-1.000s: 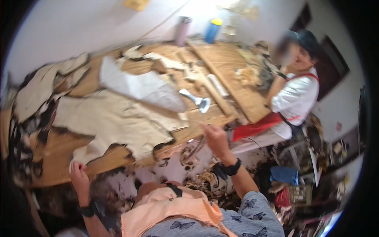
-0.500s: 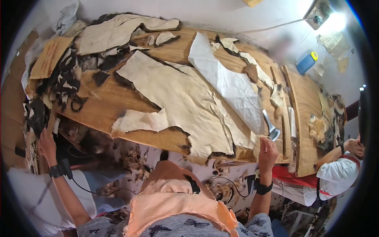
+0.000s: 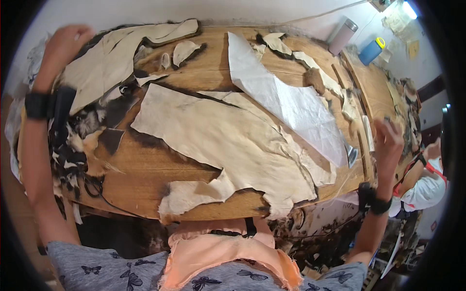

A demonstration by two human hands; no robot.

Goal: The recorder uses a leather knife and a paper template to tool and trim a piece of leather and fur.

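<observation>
Wood tbl [image 3: 141,174] w/ lg pale hide [image 3: 218,136], wht sheet [image 3: 286,102], fur scraps [image 3: 115,111].

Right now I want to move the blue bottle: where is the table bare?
Bare tabletop shows between the big pale hide and the dark scraps, and above that hide, left of the white sheet. The left end is crowded.
</observation>
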